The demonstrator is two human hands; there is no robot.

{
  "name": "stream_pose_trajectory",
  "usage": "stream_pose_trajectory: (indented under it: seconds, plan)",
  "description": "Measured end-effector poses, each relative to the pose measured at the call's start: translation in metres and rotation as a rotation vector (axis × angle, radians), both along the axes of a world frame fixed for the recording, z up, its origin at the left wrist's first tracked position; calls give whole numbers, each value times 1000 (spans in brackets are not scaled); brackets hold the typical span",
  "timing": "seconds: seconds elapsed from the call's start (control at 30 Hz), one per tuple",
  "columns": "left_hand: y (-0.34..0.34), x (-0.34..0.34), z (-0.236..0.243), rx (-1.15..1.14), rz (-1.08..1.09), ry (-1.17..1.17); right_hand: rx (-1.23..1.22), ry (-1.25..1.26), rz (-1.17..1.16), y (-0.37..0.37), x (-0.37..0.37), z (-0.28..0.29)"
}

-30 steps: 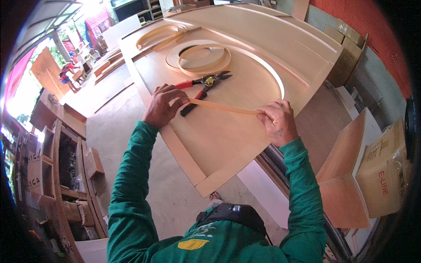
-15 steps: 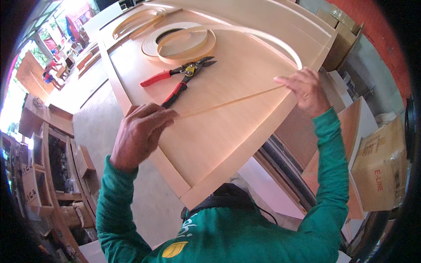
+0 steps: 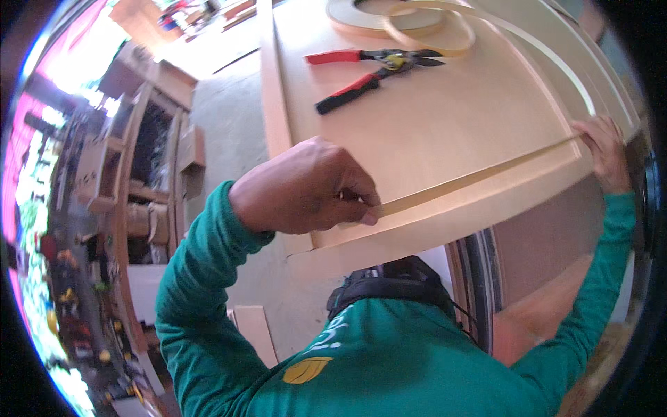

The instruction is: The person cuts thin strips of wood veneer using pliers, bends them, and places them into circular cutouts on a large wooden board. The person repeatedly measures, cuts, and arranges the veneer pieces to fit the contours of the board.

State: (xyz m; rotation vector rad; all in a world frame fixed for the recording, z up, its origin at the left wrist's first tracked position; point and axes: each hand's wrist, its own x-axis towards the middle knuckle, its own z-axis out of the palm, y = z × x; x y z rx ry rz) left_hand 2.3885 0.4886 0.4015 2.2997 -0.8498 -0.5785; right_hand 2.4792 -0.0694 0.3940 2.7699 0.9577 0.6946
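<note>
A thin wood-coloured edge-banding strip [image 3: 472,176] is stretched between my hands, just over the near edge of a framed wooden panel [image 3: 445,118]. My left hand [image 3: 313,187] pinches one end near the panel's near left corner. At the right end of that edge, my right hand [image 3: 603,149] has its fingers closed on the strip. Beyond that hand the strip arcs back toward a roll of edge banding [image 3: 342,19] at the far side. Tin snips [image 3: 394,62] with red and black handles lie on the panel with their handles spread.
On the left, a wooden rack [image 3: 125,201] and small wooden boxes [image 3: 192,149] stand beyond the concrete floor [image 3: 222,104]. A pale board [image 3: 253,333] lies below my left arm. Brown boards [image 3: 549,243] stand under the panel's right side. Another person [image 3: 167,21] is far off.
The view has swung left, so the panel appears farther right. My left hand has come toward the panel's near left corner, bringing the strip down along the near edge.
</note>
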Motion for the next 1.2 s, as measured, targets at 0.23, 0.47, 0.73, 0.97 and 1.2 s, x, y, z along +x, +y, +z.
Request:
stream_pose_trajectory:
  seconds: [0.23,0.47,0.73,0.97,1.2]
  plan:
    - [-4,-27,7,237,230,179,80,131,-63,-65,24,-34]
    - [0,-39,6,294,86,-67,122,179,96,-65,35,-44]
    - [-16,-75,8,589,256,-283,125,105,73,-38,17,-39]
    - [-12,-86,2,502,287,-402,177,102,13,-43,6,-35]
    - [3,-74,-9,459,304,-276,216,167,-41,-70,9,-38]
